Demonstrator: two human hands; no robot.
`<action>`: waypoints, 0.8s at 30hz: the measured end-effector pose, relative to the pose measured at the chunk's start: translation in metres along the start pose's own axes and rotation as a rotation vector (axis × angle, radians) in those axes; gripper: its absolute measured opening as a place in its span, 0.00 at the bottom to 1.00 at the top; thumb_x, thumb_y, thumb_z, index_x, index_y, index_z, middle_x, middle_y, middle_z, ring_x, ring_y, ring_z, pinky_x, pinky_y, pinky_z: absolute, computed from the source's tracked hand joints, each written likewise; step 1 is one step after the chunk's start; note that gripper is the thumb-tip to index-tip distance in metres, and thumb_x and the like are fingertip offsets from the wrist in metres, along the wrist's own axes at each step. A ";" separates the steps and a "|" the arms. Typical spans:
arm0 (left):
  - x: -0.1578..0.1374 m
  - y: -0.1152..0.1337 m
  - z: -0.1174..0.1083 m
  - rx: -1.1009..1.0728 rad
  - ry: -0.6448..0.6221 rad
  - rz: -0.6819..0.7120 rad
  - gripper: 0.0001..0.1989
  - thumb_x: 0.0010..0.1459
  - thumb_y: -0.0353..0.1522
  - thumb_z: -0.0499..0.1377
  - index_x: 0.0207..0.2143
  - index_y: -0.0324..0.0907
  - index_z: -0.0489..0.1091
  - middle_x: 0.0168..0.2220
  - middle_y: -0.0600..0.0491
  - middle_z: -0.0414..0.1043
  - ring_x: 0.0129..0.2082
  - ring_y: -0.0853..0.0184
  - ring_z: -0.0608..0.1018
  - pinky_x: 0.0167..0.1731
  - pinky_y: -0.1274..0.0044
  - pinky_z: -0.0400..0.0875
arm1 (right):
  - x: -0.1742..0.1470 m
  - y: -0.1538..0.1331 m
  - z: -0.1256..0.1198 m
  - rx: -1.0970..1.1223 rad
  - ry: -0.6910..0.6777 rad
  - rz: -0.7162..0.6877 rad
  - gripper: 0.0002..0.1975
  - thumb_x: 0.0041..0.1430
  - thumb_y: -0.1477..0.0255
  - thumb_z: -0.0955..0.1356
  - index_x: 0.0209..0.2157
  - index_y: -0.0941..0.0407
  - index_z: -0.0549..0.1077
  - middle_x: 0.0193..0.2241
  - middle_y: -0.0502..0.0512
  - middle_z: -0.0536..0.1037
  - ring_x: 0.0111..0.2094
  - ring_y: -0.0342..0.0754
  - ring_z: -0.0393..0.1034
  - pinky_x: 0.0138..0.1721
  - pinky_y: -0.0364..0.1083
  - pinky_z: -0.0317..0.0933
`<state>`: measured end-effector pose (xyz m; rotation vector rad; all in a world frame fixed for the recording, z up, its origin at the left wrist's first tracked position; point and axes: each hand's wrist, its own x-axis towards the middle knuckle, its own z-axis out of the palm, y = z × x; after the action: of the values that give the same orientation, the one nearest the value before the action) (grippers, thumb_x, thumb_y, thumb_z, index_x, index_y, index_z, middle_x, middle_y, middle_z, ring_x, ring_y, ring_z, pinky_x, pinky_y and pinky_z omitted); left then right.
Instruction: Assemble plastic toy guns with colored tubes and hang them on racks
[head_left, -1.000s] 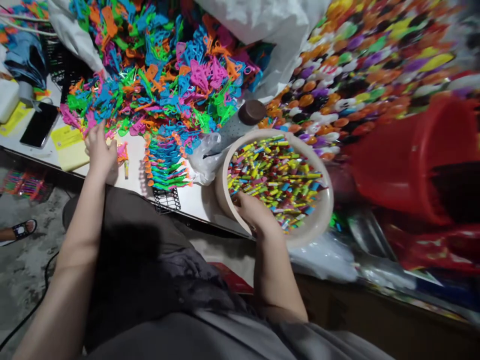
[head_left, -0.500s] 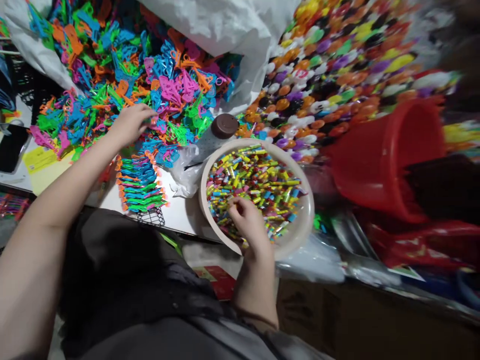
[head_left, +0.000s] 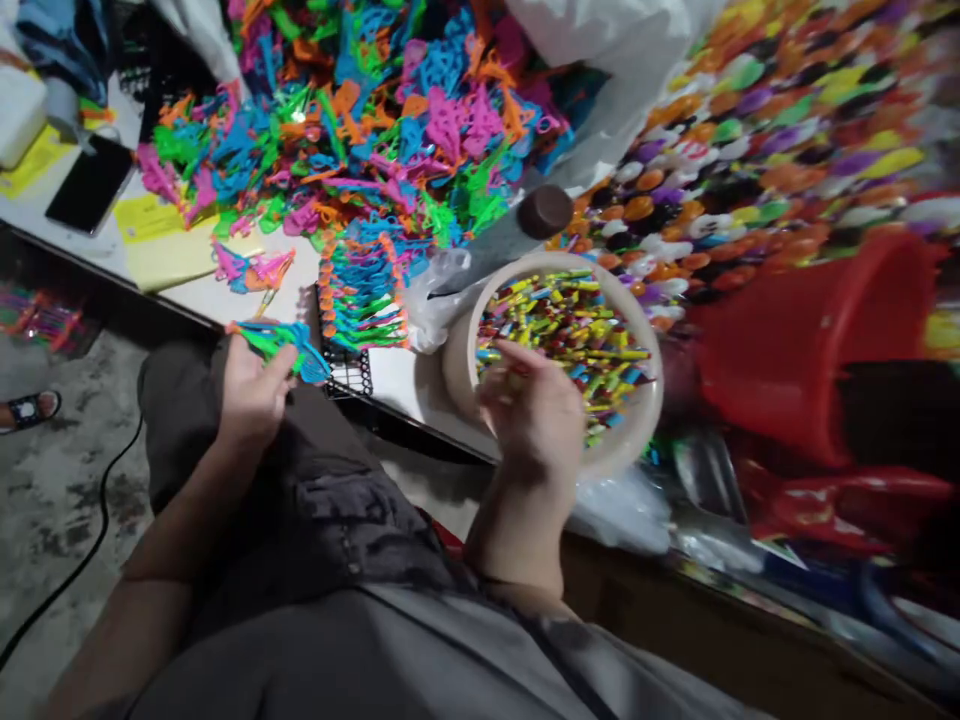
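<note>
1. So the step in hand looks like sorting through a tub with 1 hand while the other holds stuff, at least that's my read.
2. The left hand is pinching some flat blue-and-green plastic pieces between thumb and fingers, near left, just off the table edge. More than 1 piece, I think, but they overlap, so no exact count.
3. The right hand is over the near left part of the round cream plastic tub. Fingers are curled and blurry; can't tell if they're pinching anything.
4. I'd say the next move calls for a light fingertip grip on the right, since the small multicoloured tube-shaped pieces are jumbled together, and a steady left.
5. Counts: 2 hands, 1 tub, 1 big red plastic bucket to the right, 1 round brown lid on the tub's far side, 1 black phone far left.
6. Too many to count: the tubes, the neat row of multicoloured plastic pieces between the hands, the loose bright plastic heap beyond it, and the glossy rounded pieces far right.
</note>
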<state>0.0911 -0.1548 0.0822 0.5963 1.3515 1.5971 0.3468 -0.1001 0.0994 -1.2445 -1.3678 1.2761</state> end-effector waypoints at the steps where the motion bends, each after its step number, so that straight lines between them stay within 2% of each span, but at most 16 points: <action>1: -0.013 -0.008 -0.005 0.008 0.011 -0.025 0.21 0.46 0.41 0.66 0.38 0.47 0.59 0.33 0.55 0.68 0.30 0.70 0.75 0.31 0.76 0.73 | -0.008 -0.005 0.019 -0.029 -0.155 0.030 0.21 0.58 0.54 0.61 0.46 0.52 0.71 0.21 0.47 0.61 0.20 0.42 0.57 0.21 0.43 0.55; 3: -0.033 -0.019 -0.013 0.018 0.032 -0.060 0.20 0.46 0.38 0.66 0.37 0.45 0.60 0.32 0.55 0.68 0.31 0.70 0.75 0.32 0.77 0.73 | -0.021 -0.011 0.056 -0.093 -0.395 0.064 0.23 0.58 0.56 0.64 0.51 0.51 0.68 0.29 0.50 0.68 0.26 0.42 0.62 0.27 0.44 0.59; 4: -0.041 -0.023 -0.017 0.020 0.040 -0.068 0.20 0.45 0.37 0.66 0.37 0.45 0.61 0.32 0.55 0.69 0.32 0.70 0.75 0.32 0.78 0.73 | -0.027 -0.012 0.072 -0.107 -0.460 0.062 0.24 0.57 0.57 0.66 0.53 0.51 0.67 0.32 0.51 0.69 0.29 0.42 0.63 0.30 0.44 0.61; 6: -0.053 -0.027 -0.023 0.012 0.041 -0.068 0.20 0.45 0.36 0.67 0.36 0.44 0.61 0.33 0.55 0.69 0.33 0.70 0.75 0.34 0.79 0.72 | -0.036 -0.009 0.096 -0.077 -0.496 0.048 0.24 0.56 0.58 0.67 0.53 0.50 0.65 0.33 0.51 0.71 0.31 0.43 0.65 0.32 0.44 0.62; 8: -0.061 -0.028 -0.028 -0.009 0.023 -0.059 0.20 0.44 0.36 0.67 0.37 0.44 0.61 0.32 0.56 0.69 0.32 0.71 0.75 0.34 0.79 0.72 | -0.042 -0.005 0.109 -0.019 -0.494 0.063 0.22 0.55 0.57 0.67 0.48 0.51 0.66 0.32 0.51 0.72 0.32 0.43 0.67 0.33 0.43 0.64; 12: -0.071 -0.027 -0.036 -0.056 -0.024 -0.036 0.20 0.45 0.36 0.67 0.37 0.43 0.61 0.31 0.57 0.68 0.31 0.72 0.74 0.33 0.81 0.71 | -0.051 0.001 0.118 -0.043 -0.462 0.091 0.18 0.53 0.55 0.68 0.39 0.54 0.69 0.33 0.52 0.75 0.35 0.44 0.70 0.38 0.45 0.66; 16: -0.074 -0.030 -0.041 -0.074 -0.036 -0.053 0.20 0.45 0.36 0.67 0.37 0.42 0.61 0.31 0.57 0.67 0.31 0.73 0.74 0.32 0.82 0.70 | -0.056 0.003 0.118 -0.088 -0.390 -0.006 0.16 0.52 0.58 0.70 0.38 0.53 0.72 0.35 0.52 0.77 0.37 0.45 0.72 0.41 0.45 0.67; 20: -0.075 -0.034 -0.043 -0.060 -0.041 -0.060 0.21 0.45 0.35 0.67 0.37 0.42 0.60 0.31 0.57 0.67 0.30 0.74 0.74 0.31 0.82 0.70 | -0.057 0.008 0.113 -0.146 -0.405 -0.100 0.12 0.54 0.62 0.70 0.37 0.53 0.74 0.37 0.53 0.78 0.39 0.45 0.72 0.41 0.46 0.67; 24: -0.075 -0.037 -0.043 0.039 -0.033 -0.048 0.19 0.46 0.34 0.65 0.37 0.41 0.61 0.30 0.57 0.67 0.29 0.73 0.73 0.29 0.82 0.70 | -0.063 0.014 0.112 -0.297 -0.432 -0.193 0.11 0.56 0.63 0.68 0.37 0.54 0.74 0.36 0.55 0.78 0.36 0.46 0.73 0.36 0.45 0.67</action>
<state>0.1021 -0.2427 0.0505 0.6063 1.3653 1.5197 0.2453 -0.1776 0.0764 -1.0270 -1.9960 1.2832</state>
